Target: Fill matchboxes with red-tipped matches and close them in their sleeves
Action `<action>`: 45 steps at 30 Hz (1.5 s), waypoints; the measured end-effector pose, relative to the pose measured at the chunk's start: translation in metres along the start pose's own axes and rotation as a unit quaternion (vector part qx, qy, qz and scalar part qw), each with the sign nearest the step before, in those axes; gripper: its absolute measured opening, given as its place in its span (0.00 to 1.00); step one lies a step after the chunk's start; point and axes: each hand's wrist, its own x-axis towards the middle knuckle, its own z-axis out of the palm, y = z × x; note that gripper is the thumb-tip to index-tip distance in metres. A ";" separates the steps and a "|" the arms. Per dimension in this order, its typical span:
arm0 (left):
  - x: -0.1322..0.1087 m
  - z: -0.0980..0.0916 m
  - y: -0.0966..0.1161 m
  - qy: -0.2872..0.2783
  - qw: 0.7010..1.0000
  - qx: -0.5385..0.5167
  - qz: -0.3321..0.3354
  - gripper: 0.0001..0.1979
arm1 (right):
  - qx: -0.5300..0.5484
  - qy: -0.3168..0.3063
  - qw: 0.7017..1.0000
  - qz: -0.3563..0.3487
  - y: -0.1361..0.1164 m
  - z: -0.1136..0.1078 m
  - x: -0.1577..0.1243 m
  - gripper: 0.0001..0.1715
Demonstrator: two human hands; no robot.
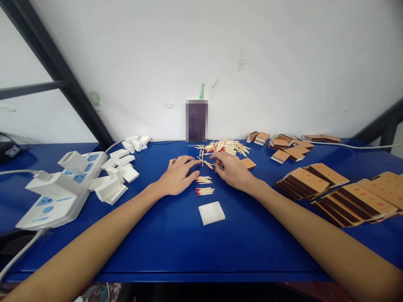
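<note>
A few loose red-tipped matches (207, 163) lie between my hands, just in front of a big heap of matches (228, 147). My left hand (179, 174) rests on the blue table with its fingers spread; the index fingertip reaches the loose matches. The fingers of my right hand (231, 170) are bent and closed at the other end of these matches, though its grip is partly hidden. Nearer to me are two small rows of matches, an upper row (204, 180) by my left thumb and a lower row (205, 191). Below them sits a white matchbox tray (212, 213).
White trays (115, 178) are piled at left beside a power strip (75, 201) with plugged-in chargers. Stacked flat matchbox sleeves (362, 199) lie at right, with several matchboxes (288, 147) behind them. One matchbox (248, 163) is beside my right hand.
</note>
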 end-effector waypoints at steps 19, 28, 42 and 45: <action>0.047 -0.002 0.006 0.004 0.997 0.064 0.035 0.14 | -0.097 0.000 0.995 -0.003 0.006 -0.009 0.000 0.21; 0.053 0.007 -0.009 0.054 0.998 -0.041 0.017 0.12 | -0.100 -0.055 0.991 -0.064 0.004 -0.009 0.006 0.23; 0.052 0.009 -0.017 0.092 0.994 -0.066 -0.005 0.13 | 0.007 -0.026 0.994 -0.105 0.008 0.002 0.005 0.21; 0.052 0.010 -0.016 0.096 0.993 -0.064 -0.006 0.12 | 0.018 -0.038 0.994 -0.106 0.004 0.003 0.006 0.20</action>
